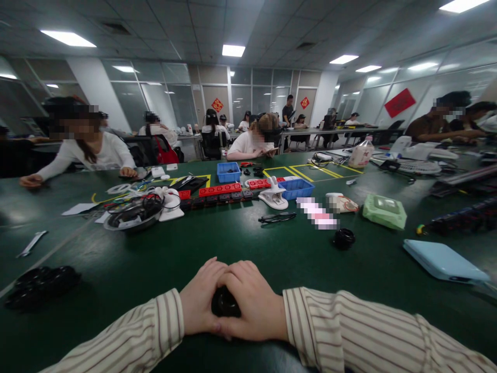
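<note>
Between my two hands is a glossy black rounded object, mostly hidden by the fingers; its kind does not show. My left hand wraps round its left side, with the fingers over the far side. My right hand closes round the right side, thumb at the near edge and fingers meeting the left hand's on top. Both hands are low over the green table, near its front edge. To the right lies a small black ring-shaped object. A cluster of black rounded pieces lies at the left.
On the green table are a wrench, a metal bowl of cables, folded glasses, a light-blue case and a green wipes pack. Red and black blocks and blue bins stand farther back. People sit beyond.
</note>
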The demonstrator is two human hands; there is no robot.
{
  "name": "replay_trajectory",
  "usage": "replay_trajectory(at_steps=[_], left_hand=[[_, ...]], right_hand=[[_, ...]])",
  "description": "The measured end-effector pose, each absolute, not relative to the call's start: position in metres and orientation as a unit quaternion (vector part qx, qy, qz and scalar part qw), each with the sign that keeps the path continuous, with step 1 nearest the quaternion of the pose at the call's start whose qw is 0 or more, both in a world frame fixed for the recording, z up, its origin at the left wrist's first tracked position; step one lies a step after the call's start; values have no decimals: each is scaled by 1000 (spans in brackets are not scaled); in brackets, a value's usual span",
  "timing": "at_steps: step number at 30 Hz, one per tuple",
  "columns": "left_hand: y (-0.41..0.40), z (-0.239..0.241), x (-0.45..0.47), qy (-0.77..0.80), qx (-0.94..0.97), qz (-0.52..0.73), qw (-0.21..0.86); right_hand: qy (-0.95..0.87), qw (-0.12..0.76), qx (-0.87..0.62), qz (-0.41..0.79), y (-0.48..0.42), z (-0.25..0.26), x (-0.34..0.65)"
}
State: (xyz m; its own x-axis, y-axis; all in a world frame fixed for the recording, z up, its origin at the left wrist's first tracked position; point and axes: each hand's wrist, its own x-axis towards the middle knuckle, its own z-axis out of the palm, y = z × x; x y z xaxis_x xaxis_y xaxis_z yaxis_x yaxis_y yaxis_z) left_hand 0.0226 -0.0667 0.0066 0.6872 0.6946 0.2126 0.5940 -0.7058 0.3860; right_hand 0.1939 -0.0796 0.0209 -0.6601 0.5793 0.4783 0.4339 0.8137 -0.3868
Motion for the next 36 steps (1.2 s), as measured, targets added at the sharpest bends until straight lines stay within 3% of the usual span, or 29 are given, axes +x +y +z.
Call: replay_trajectory(at_steps=[5, 13, 20, 26, 36], left_hand=[[-71, 10, 25, 367, 905, 161, 143], [-64, 10, 22, 289, 927, 128, 204], [-64, 12, 22, 319, 908, 173, 210], [-69, 11, 25, 352, 912, 159, 137], [-62, 8, 20, 311, 920, 132, 200]], right_hand=[[-910, 271, -291, 119, -79, 23, 194], [-936, 300, -112, 144, -76, 23, 196], [-911, 323, -222, 126, -79, 24, 195], [-913, 269, -291, 98, -78, 23, 194], [-939, 288, -143, 122, -77, 23, 196]])
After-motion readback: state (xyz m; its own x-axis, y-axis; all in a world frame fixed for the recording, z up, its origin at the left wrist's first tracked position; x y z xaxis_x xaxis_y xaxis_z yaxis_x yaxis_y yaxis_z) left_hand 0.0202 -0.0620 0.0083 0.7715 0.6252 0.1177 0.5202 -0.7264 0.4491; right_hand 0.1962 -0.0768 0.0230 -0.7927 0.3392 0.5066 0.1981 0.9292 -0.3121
